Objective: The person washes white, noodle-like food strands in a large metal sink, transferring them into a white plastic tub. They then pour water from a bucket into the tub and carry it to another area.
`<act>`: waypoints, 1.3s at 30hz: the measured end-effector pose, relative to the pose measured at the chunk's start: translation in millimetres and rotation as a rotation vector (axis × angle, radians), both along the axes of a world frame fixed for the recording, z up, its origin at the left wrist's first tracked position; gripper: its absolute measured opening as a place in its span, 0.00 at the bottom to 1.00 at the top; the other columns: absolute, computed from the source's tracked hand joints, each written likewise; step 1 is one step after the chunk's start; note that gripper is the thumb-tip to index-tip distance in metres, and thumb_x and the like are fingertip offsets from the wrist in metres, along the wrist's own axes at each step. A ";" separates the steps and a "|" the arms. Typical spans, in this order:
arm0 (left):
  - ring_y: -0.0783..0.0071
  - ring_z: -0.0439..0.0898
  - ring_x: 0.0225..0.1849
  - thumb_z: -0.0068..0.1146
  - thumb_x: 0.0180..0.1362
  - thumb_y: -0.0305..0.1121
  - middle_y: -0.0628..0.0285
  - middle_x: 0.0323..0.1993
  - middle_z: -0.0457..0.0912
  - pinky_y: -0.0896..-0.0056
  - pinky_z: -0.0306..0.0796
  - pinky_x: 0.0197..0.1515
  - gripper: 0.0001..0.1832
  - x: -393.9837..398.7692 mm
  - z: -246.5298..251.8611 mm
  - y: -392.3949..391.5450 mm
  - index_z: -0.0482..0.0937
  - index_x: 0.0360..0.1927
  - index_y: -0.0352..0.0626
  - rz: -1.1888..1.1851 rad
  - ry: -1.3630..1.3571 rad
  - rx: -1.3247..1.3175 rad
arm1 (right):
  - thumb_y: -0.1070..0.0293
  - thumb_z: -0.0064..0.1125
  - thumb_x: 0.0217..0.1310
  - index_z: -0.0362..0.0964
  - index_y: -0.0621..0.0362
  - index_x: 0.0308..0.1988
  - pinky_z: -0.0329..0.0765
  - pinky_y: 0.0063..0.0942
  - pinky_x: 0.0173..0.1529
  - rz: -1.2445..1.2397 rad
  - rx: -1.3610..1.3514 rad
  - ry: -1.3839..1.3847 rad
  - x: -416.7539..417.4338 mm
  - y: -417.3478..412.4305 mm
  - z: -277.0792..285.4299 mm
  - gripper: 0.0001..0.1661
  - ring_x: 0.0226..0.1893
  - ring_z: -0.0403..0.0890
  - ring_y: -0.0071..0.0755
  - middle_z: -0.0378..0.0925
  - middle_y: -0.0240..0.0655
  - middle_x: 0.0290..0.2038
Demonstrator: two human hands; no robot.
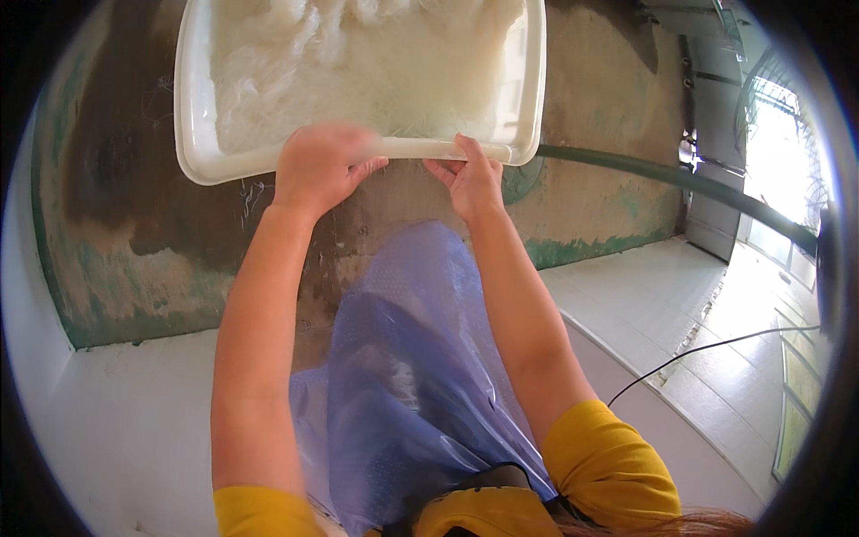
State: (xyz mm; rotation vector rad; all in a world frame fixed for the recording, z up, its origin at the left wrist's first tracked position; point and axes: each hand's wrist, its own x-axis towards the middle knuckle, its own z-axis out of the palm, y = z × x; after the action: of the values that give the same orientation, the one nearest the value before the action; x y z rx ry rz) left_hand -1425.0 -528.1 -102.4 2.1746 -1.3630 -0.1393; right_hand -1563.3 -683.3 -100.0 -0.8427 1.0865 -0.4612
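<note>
A white plastic tub (194,134) fills the top of the view, and its far side runs out of the picture. Inside lie pale, wet-looking fibres (268,87) in cloudy liquid. My left hand (319,161) is on the near rim, left of its middle; its fingers are blurred over the edge and the thumb lies outside. Farther right along the same rim, my right hand (473,171) pinches the edge close to the tub's right corner, some fingers tucked beneath it. A translucent blue plastic apron (409,322) covers my lap and legs below the tub.
The floor (604,201) under the tub is brown and stained, with worn green paint patches. A dark green hose (644,174) runs from the tub's right side towards the right wall. White tiles (624,282) border the floor, and a thin black cable (704,342) crosses at right.
</note>
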 end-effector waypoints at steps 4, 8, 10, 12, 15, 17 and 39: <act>0.70 0.72 0.29 0.50 0.48 0.51 0.69 0.23 0.73 0.68 0.65 0.32 0.17 -18.4 4.3 23.6 0.72 0.31 0.50 0.002 -0.132 0.043 | 0.60 0.44 0.56 0.56 0.59 0.46 0.70 0.44 0.48 -0.077 0.080 -0.201 -27.7 33.0 3.5 0.21 0.46 0.68 0.42 0.62 0.42 0.48; 0.70 0.71 0.28 0.50 0.48 0.51 0.70 0.23 0.73 0.69 0.65 0.32 0.17 -43.0 24.0 46.4 0.73 0.32 0.50 0.000 -0.183 0.063 | 0.51 0.39 0.58 0.46 0.53 0.57 0.64 0.40 0.53 -0.435 0.420 -0.277 -79.1 94.0 -61.8 0.31 0.51 0.63 0.39 0.58 0.38 0.52; 0.69 0.71 0.27 0.51 0.48 0.51 0.69 0.24 0.74 0.70 0.64 0.30 0.18 -50.2 34.0 58.2 0.73 0.34 0.48 -0.009 -0.186 0.066 | 0.48 0.38 0.57 0.46 0.53 0.58 0.62 0.37 0.54 -0.341 0.493 -0.167 -76.6 125.8 -121.3 0.34 0.52 0.62 0.38 0.58 0.38 0.53; 0.68 0.71 0.25 0.51 0.48 0.50 0.68 0.24 0.74 0.70 0.63 0.28 0.18 -56.2 47.9 73.4 0.73 0.34 0.47 -0.013 -0.206 0.093 | 0.47 0.39 0.57 0.49 0.54 0.57 0.60 0.37 0.55 -0.306 0.514 -0.237 -46.3 143.0 -153.7 0.34 0.52 0.63 0.38 0.57 0.39 0.54; 0.68 0.70 0.24 0.51 0.48 0.51 0.67 0.23 0.73 0.70 0.61 0.26 0.19 -63.7 67.8 87.0 0.73 0.33 0.46 -0.029 -0.255 0.112 | 0.46 0.39 0.56 0.51 0.55 0.57 0.59 0.37 0.55 -0.283 0.539 -0.344 -8.6 154.4 -190.4 0.34 0.52 0.63 0.38 0.56 0.40 0.55; 0.67 0.69 0.23 0.51 0.48 0.51 0.66 0.22 0.73 0.70 0.61 0.25 0.20 -68.8 77.8 101.6 0.73 0.32 0.45 -0.028 -0.282 0.108 | 0.46 0.39 0.56 0.51 0.55 0.57 0.59 0.36 0.55 -0.301 0.554 -0.370 -4.2 168.1 -203.6 0.34 0.52 0.63 0.38 0.57 0.40 0.55; 0.61 0.71 0.26 0.45 0.50 0.58 0.59 0.25 0.74 0.65 0.63 0.31 0.26 -236.4 139.4 261.0 0.73 0.30 0.41 0.006 -0.182 0.289 | 0.47 0.41 0.56 0.52 0.57 0.56 0.60 0.35 0.55 -0.266 0.519 0.112 -197.7 366.4 -178.7 0.35 0.52 0.63 0.36 0.58 0.40 0.54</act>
State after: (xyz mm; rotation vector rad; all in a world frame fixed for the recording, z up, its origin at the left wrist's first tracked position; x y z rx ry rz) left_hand -1661.4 -267.2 37.0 2.4811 -1.5155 -0.1466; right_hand -1760.9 -316.9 -278.7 -0.2696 1.3522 -0.3301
